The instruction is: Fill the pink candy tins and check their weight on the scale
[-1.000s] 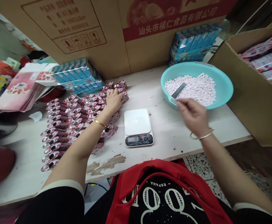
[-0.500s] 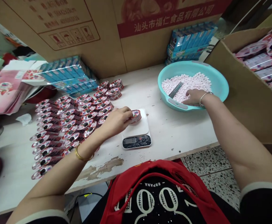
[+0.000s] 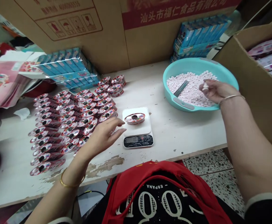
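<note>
A small oval red tin [image 3: 134,118] with a hole in its lid sits alone on the white digital scale [image 3: 137,128]. My left hand [image 3: 103,136] hovers just left of the scale, fingers loosely spread, holding nothing. My right hand [image 3: 214,90] is raised over the right side of the teal basin [image 3: 182,104], fingers pinched round a few pale pink tablets. The basin holds a heap of pink tablets [image 3: 192,88] and a flat grey scoop [image 3: 181,88]. Rows of the same red tins [image 3: 65,121] lie left of the scale.
Blue shrink-wrapped packs [image 3: 65,67] lie behind the tins, more blue packs [image 3: 198,37] behind the basin. A big cardboard box wall [image 3: 117,34] closes the back. An open carton [image 3: 257,77] with pink packets stands at the right. Pink boxes [image 3: 2,84] lie far left.
My left hand set the tin on the scale, let go and drew back to the left. My right hand lifted out of the tablet heap with some tablets pinched.
</note>
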`<state>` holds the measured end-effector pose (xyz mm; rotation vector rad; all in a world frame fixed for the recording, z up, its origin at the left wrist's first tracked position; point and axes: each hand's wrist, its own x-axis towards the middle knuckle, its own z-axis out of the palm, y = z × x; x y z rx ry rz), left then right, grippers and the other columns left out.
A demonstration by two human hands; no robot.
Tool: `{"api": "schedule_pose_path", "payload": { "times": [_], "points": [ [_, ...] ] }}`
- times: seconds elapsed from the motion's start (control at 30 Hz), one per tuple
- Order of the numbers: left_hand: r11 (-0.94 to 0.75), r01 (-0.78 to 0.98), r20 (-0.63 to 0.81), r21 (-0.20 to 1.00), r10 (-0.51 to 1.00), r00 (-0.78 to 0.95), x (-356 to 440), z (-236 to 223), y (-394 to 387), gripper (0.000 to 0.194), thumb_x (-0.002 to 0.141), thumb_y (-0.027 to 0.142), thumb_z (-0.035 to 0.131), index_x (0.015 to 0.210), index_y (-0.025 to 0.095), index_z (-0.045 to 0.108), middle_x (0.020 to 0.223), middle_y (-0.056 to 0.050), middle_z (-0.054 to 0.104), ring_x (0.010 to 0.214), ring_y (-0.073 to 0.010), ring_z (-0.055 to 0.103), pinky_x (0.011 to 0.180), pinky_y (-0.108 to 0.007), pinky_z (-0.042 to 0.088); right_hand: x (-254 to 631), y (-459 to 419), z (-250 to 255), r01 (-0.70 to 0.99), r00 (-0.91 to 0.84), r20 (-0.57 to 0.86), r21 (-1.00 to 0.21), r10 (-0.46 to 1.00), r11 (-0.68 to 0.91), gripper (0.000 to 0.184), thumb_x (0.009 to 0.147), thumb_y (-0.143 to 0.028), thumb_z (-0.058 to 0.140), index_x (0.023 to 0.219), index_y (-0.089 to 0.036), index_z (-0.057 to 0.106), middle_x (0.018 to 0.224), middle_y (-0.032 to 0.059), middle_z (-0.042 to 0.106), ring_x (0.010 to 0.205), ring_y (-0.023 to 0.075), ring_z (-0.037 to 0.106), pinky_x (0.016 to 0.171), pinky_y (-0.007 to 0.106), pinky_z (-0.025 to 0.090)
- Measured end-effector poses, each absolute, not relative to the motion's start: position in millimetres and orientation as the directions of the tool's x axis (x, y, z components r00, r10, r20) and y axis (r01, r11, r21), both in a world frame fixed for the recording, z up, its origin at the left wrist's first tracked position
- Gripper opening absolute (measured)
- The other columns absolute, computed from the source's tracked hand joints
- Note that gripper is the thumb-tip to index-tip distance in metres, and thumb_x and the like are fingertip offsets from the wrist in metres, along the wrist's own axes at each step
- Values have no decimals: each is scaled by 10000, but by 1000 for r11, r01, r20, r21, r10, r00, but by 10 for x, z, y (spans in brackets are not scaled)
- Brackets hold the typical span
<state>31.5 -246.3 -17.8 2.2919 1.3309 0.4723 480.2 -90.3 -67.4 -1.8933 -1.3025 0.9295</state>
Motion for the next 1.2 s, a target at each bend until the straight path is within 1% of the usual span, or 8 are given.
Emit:
{"api": "schedule_pose_path", "payload": {
  "times": [0.17,0.4,0.57,0.63,0.73,0.9,1.07,1.2],
  "points": [
    [-336,719,-21,609,899,437,161,-406,-2710,232,945,391,502,1010,204,624,1008,-56,682,960,-165,634,852,-292,498,4872,-915,-631,142,314,-270,-935,910,-326,269,982,-37,353,778,-202,408,807,40,460,673,70,538,566,280,376],
    [-181,680,-46,710,952,301,33,-613,-2871,230,936,390,518,999,205,639,981,-44,682,911,-154,637,809,-271,499,4441,-1200,-347,131,283,-254,-945,925,-300,42,890,-51,600,871,-86,584,769,73,573,674,79,577,585,265,377],
    [-166,671,-32,723,961,273,18,-665,-2901,211,933,375,531,1016,217,643,988,-35,678,920,-148,633,810,-266,498,3597,-1519,34,261,-141,-218,-949,966,-176,141,820,-117,684,952,-69,670,679,51,621,525,64,492,521,243,360],
    [-176,662,-21,729,960,278,39,-683,-2904,207,935,370,530,1021,217,641,986,-34,677,912,-144,633,796,-261,500,3242,-1623,93,346,-334,-224,-933,915,-102,117,821,-157,682,922,-98,691,623,15,591,488,62,458,506,231,362],
    [-183,645,-21,742,955,295,77,-711,-2917,207,938,366,529,1031,217,638,975,-31,676,891,-136,632,782,-254,506,2801,-1712,107,540,-506,-230,-836,831,98,97,858,-151,618,890,-131,707,658,16,611,568,89,510,576,231,390],
    [-175,623,-37,762,949,312,89,-782,-2963,213,942,368,520,1028,214,640,968,-31,676,884,-141,630,768,-258,512,2439,-1697,77,757,-597,-335,-535,729,374,236,890,-117,540,1046,-131,717,937,108,693,848,181,593,730,269,411],
    [-166,613,-49,772,947,318,65,-857,-2988,208,942,367,523,1033,219,638,976,-28,671,905,-141,623,803,-268,502,2375,-1653,53,766,-615,-375,-493,694,412,409,888,-137,561,1295,-151,602,1036,118,685,915,197,600,762,269,420],
    [-158,600,-49,784,948,315,87,-877,-2981,204,943,365,523,1023,216,637,944,-21,664,875,-132,614,800,-268,494,2331,-1633,40,765,-618,-360,-480,699,429,266,894,-158,567,1130,-135,687,999,110,691,865,179,595,732,260,411]
  ]
}}
